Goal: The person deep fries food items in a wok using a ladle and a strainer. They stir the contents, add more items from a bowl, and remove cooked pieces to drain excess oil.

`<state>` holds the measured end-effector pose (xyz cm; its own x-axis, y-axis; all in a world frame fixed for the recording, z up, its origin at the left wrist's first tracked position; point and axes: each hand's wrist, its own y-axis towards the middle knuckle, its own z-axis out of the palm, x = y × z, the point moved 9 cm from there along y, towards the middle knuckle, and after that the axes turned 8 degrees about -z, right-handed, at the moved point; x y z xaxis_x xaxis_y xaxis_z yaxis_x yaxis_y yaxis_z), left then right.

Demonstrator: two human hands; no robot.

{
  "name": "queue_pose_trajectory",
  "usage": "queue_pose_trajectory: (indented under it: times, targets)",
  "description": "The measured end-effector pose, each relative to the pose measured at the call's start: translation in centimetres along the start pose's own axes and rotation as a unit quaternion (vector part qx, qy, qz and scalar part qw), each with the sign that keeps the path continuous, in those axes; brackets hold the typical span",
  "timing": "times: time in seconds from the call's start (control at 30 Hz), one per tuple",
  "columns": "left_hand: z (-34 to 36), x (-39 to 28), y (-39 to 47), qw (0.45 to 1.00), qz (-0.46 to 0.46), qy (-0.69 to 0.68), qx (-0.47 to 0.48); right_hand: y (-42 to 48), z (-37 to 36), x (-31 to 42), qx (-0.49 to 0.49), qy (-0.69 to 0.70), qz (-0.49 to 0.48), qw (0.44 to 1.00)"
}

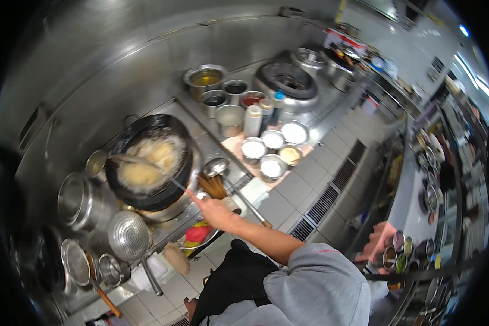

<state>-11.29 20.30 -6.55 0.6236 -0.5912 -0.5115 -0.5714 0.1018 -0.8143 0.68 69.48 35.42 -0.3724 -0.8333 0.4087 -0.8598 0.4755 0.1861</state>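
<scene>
My right hand (218, 214) grips the handle of a long metal cooking utensil (144, 161), its index finger stretched along the shaft. The utensil's blurred head lies in a black wok (171, 199), where pale yellow food (146, 171) bubbles in foaming oil; whether it is a ladle or a spatula I cannot tell. Close by the right hand are a bamboo wok brush (212, 186) and a steel ladle (218, 166) with a long handle. Down at the lower edge, beside the black apron (236, 277), my left hand (190, 305) is only partly visible, away from the stove.
Several seasoning pots (273, 139), squeeze bottles (252, 121) and an oil pot (205, 77) stand right of the wok. A perforated skimmer (129, 235), a mesh strainer (75, 263) and a steel pot (81, 203) are at left. Beyond is another burner (285, 81); a floor drain (322, 202) runs behind.
</scene>
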Motion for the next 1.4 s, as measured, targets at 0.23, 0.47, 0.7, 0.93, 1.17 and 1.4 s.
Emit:
queue_pose_trajectory:
  times: [0.23, 0.47, 0.7, 0.93, 1.17, 1.4]
  targets:
    - [7.7, -10.2, 1.2, 0.98, 0.051, 0.13, 0.14, -2.2, -0.4, -0.9, -0.047, 0.034, 0.006, 0.998]
    - [18.6, -14.8, -1.6, 0.945, -0.013, 0.189, 0.267, -2.3, 0.0, -1.1, -0.02, 0.091, -0.012, 0.996]
    - [22.2, -16.2, -6.1, 0.896, 0.168, 0.303, 0.279, -1.8, -2.3, -5.6, -0.037, 0.164, 0.048, 0.985]
    - [19.6, -16.7, -8.7, 0.892, 0.238, 0.361, 0.13, -0.6, -9.5, -5.5, -0.085, 0.18, -0.077, 0.977]
    - [18.4, -16.0, -9.1, 0.92, 0.226, 0.305, 0.101, 1.8, -9.2, -6.2, 0.03, 0.19, -0.076, 0.978]
    - [8.5, -5.4, -6.2, 0.967, 0.133, 0.219, -0.008, 3.3, -6.6, -7.1, -0.002, 0.041, -0.085, 0.996]
